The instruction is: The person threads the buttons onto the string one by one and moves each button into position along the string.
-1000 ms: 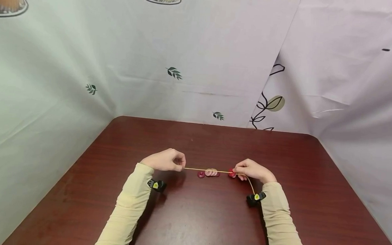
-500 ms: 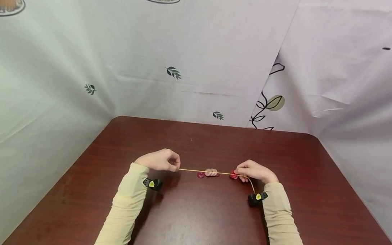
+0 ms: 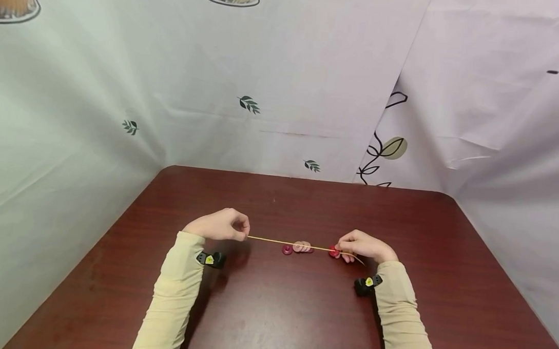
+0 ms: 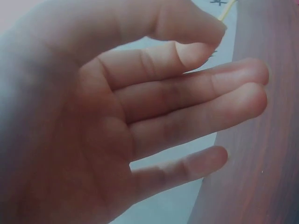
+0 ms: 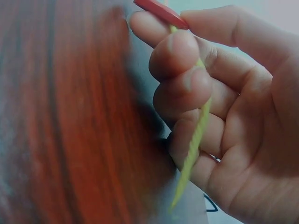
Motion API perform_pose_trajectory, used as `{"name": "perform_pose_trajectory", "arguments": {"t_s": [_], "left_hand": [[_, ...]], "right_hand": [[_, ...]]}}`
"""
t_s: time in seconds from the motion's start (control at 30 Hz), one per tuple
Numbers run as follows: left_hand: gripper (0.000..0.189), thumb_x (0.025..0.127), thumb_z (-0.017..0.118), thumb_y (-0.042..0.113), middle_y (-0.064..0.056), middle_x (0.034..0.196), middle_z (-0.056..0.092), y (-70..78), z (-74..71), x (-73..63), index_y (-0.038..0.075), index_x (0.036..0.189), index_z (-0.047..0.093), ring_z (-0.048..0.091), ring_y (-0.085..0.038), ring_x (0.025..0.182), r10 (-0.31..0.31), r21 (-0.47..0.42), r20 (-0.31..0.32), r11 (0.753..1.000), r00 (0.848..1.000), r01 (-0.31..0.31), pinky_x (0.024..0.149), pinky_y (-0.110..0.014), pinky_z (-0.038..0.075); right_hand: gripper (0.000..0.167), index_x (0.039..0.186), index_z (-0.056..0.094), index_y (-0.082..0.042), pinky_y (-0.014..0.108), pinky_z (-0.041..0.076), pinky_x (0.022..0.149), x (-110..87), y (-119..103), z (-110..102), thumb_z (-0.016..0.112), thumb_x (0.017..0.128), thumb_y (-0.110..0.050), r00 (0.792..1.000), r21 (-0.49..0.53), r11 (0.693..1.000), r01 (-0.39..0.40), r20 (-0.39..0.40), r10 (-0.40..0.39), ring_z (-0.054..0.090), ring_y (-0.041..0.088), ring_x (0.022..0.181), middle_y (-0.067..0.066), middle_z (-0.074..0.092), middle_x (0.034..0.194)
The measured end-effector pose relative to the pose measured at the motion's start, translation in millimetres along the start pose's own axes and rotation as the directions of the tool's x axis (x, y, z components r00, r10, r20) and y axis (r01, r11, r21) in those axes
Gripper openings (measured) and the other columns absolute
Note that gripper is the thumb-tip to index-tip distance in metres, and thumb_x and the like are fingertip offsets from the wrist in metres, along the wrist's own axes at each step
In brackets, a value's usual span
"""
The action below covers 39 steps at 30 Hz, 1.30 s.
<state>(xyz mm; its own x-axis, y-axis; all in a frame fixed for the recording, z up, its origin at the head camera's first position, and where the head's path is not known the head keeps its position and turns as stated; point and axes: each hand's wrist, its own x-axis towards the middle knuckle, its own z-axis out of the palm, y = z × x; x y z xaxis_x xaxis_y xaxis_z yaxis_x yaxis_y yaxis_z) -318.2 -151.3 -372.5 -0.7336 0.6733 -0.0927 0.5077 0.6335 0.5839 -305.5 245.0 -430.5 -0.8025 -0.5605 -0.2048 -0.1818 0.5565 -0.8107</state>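
A yellow cord (image 3: pixel 272 240) runs taut between the two hands in the head view. Its left end is pinched between the thumb and index finger of my left hand (image 3: pixel 219 225); the other fingers extend loosely in the left wrist view, where a bit of cord (image 4: pixel 227 10) shows past the thumb tip. My right hand (image 3: pixel 367 246) pinches a red button (image 3: pixel 334 252) at its edge. The cord appears to pass through this button (image 5: pixel 161 13), though its holes are hidden. In the right wrist view a short cord tail (image 5: pixel 191 154) hangs past the curled fingers.
Under the cord on the dark red-brown table (image 3: pixel 265 307) lie several overlapping pale pink buttons (image 3: pixel 297 246), with a darker one partly covered at their right. A dark pink button (image 3: pixel 287 250) lies just left of them. A white printed cloth (image 3: pixel 274 66) surrounds the table.
My left hand has moved left, drawing the cord with it. The tail beyond my right hand has become shorter. The right hand, with the red button, has shifted slightly right and toward the near edge.
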Motion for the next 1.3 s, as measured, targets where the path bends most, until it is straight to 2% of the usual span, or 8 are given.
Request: {"name": "perform_pose_trajectory", "arguments": {"t_s": [0.2, 0.43, 0.77, 1.03, 1.3], "left_hand": [[0.003, 0.079, 0.063, 0.011, 0.007, 0.074, 0.056, 0.3, 1.0, -4.2, 0.009, 0.08, 0.064, 0.05, -0.01, 0.072, -0.007, -0.011, 0.005, 1.0, 1.0, 0.007, 0.066, -0.024, 0.041], [0.005, 0.08, 0.063, 0.013, 0.007, 0.074, 0.056, -6.7, 4.0, -8.5, 0.008, 0.079, 0.063, 0.048, -0.009, 0.069, -0.028, -0.007, 0.005, 1.0, 1.0, 0.028, 0.063, -0.023, 0.04], [0.005, 0.082, 0.063, 0.012, 0.005, 0.075, 0.057, -12.0, -3.8, -14.7, 0.008, 0.081, 0.064, 0.049, -0.011, 0.071, -0.057, -0.019, 0.007, 0.998, 0.998, 0.057, 0.064, -0.025, 0.041], [0.003, 0.083, 0.063, 0.01, 0.004, 0.076, 0.057, -12.6, -12.6, -18.6, 0.008, 0.082, 0.064, 0.049, -0.012, 0.07, -0.094, -0.021, 0.003, 0.995, 0.996, 0.094, 0.063, -0.027, 0.041], [0.004, 0.083, 0.063, 0.011, 0.004, 0.075, 0.057, -14.1, -11.9, -17.7, 0.007, 0.083, 0.065, 0.049, -0.011, 0.07, -0.103, -0.034, 0.003, 0.994, 0.995, 0.103, 0.063, -0.026, 0.041]], "right_hand": [[0.029, 0.077, 0.067, 0.005, 0.023, 0.039, 0.051, -2.6, 4, 2, 0.051, 0.096, -0.011, 1.0, -0.012, 1.0, -0.004, 0.009, 0.004, 0.048, 0.009, 0.051, -0.001, 0.055, 0.057], [0.03, 0.076, 0.067, 0.004, 0.024, 0.042, 0.053, -4.6, 6, 7, 0.052, 0.096, -0.013, 1.0, -0.014, 1.0, -0.01, 0.017, 0.01, 0.05, 0.008, 0.051, -0.001, 0.056, 0.057], [0.025, 0.077, 0.066, 0.007, 0.023, 0.042, 0.052, -9.4, -3, 2, 0.053, 0.093, -0.008, 0.999, -0.025, 1.0, -0.012, 0.053, 0.013, 0.05, 0.009, 0.053, 0.019, 0.059, 0.06], [0.025, 0.077, 0.065, 0.008, 0.022, 0.041, 0.054, -8.7, -4, -4, 0.052, 0.093, -0.006, 0.995, -0.017, 0.999, -0.032, 0.089, 0.033, 0.052, 0.009, 0.055, 0.003, 0.059, 0.061], [0.026, 0.076, 0.063, 0.009, 0.022, 0.045, 0.055, -10.4, -4, -6, 0.049, 0.093, -0.006, 0.991, -0.034, 0.998, -0.053, 0.118, 0.056, 0.054, 0.008, 0.056, 0.0, 0.06, 0.061]]}}
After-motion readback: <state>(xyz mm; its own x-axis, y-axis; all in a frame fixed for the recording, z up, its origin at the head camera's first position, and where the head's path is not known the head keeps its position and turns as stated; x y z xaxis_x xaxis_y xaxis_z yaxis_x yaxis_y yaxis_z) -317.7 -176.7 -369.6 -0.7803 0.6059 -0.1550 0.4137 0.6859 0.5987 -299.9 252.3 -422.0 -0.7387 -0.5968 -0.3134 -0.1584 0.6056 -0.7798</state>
